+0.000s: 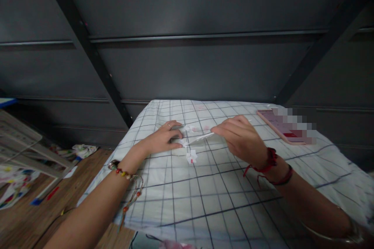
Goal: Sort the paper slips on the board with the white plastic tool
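On the white checked cloth [187,194], my left hand [162,138] rests with thumb and fingers curled around the edge of a small white piece [183,142]. My right hand [241,138] is closed in a pinch on a thin, pale, see-through strip [203,137]. The strip slants down from the right fingers to the white piece at my left fingertips; whether they are joined I cannot tell. A white cut-out piece with a red mark [192,157] lies just below the strip. Another whitish piece [191,128] lies above it, partly blurred.
A pink-cased phone [280,126] lies on the cloth at the right, partly pixelated. Dark grey panels [187,66] stand behind the cloth-covered surface. At the left are a pale rack [23,140] and a wooden floor [70,186] with scattered items.
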`<state>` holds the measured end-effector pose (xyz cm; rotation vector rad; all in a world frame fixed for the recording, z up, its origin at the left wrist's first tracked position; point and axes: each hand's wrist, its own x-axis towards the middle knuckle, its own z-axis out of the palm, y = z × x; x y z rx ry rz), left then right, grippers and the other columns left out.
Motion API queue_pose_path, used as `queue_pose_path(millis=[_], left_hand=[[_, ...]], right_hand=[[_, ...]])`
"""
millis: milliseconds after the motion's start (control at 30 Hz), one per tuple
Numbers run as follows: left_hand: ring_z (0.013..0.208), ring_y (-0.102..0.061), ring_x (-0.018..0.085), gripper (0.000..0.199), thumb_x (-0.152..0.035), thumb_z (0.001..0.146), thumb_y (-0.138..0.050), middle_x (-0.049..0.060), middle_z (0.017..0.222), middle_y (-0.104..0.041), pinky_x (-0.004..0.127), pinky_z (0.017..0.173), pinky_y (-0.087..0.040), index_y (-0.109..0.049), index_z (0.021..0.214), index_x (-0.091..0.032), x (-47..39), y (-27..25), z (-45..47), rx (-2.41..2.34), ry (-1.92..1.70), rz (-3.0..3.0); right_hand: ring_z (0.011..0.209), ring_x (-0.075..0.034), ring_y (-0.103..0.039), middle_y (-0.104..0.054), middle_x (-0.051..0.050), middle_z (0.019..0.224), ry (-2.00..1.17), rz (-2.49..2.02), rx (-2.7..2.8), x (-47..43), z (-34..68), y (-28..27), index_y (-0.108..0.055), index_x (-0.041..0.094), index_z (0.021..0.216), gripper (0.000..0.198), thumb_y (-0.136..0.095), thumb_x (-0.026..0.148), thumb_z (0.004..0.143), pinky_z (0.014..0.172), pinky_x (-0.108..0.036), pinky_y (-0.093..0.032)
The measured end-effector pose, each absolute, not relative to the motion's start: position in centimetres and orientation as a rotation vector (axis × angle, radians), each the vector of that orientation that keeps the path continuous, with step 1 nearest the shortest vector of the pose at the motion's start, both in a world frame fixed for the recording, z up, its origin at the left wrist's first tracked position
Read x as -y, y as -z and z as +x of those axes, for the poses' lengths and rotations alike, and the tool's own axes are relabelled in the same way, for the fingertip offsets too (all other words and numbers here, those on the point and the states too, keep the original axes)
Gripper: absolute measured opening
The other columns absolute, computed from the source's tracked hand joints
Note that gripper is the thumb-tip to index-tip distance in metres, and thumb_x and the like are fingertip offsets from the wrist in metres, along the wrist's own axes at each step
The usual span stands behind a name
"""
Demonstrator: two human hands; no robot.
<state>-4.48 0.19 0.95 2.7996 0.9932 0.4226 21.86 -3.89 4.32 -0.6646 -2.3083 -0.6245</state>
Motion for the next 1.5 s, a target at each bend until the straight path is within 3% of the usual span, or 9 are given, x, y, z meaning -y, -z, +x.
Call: queue_pose_path(millis=[200, 500, 867, 1200, 1367, 1500], left_hand=[[0.123, -0.03, 0.027, 0.013, -0.028, 0.081, -0.062, 0.006, 0.132, -0.041, 0.044, 0.102, -0.023, -0.067, 0.089, -0.02, -0.3, -1.7, -4.5, -0.936, -0.393, 2.876], [0.121, -0.033, 0.026, 0.014, -0.026, 0.078, -0.065, 0.009, 0.127, -0.046, 0.041, 0.1, -0.027, -0.069, 0.088, -0.018, -0.5, -1.7, -4.8, -0.972, -0.414, 2.916], [0.121, -0.033, 0.026, 0.014, -0.026, 0.079, -0.064, 0.01, 0.126, -0.045, 0.041, 0.098, -0.03, -0.068, 0.09, -0.017, -0.7, -1.4, -5.0, -0.987, -0.41, 2.935], [0.125, -0.027, 0.028, 0.048, -0.05, 0.076, -0.061, 0.012, 0.131, -0.041, 0.042, 0.101, -0.024, -0.057, 0.111, -0.018, -0.5, -1.3, -4.9, -1.06, -0.417, 2.897], [0.13, -0.007, 0.035, 0.096, -0.068, 0.064, -0.06, 0.015, 0.144, -0.014, 0.048, 0.102, -0.016, -0.023, 0.138, -0.019, -0.2, -1.0, -5.4, -1.125, -0.156, 2.683], [0.13, 0.004, 0.037, 0.108, -0.07, 0.061, -0.061, 0.013, 0.146, 0.003, 0.05, 0.102, -0.011, -0.007, 0.141, -0.022, 0.1, -0.9, -5.4, -1.167, -0.019, 2.562]], right_hand=[[0.063, -0.013, -0.048, -0.059, -0.001, 0.065, 0.631, -0.658, 2.284, 3.9, 22.6, -5.0, -0.057, 0.015, 0.078, 0.028, -0.034, -0.001, 0.074, 0.063, -0.029, -0.033], [0.067, -0.014, -0.05, -0.063, -0.001, 0.072, 0.659, -0.662, 2.264, 3.5, 21.1, -3.3, -0.057, 0.015, 0.087, 0.023, -0.04, 0.002, 0.078, 0.065, -0.029, -0.032], [0.065, -0.014, -0.049, -0.062, -0.002, 0.07, 0.707, -0.691, 2.23, 3.3, 22.2, -4.2, -0.058, 0.014, 0.083, 0.027, -0.036, -0.001, 0.076, 0.063, -0.03, -0.033], [0.065, -0.014, -0.049, -0.059, -0.002, 0.066, 0.622, -0.692, 2.214, 3.5, 22.7, -4.6, -0.057, 0.015, 0.081, 0.024, -0.036, 0.002, 0.08, 0.064, -0.03, -0.035], [0.066, -0.013, -0.05, -0.059, 0.0, 0.068, 0.487, -0.678, 2.342, 3.9, 22.5, -4.7, -0.055, 0.017, 0.081, 0.03, -0.033, -0.002, 0.075, 0.067, -0.029, -0.036], [0.068, -0.013, -0.051, -0.061, 0.0, 0.07, 0.424, -0.669, 2.318, 4.3, 22.2, -4.8, -0.055, 0.018, 0.081, 0.028, -0.034, -0.001, 0.076, 0.067, -0.028, -0.037]])
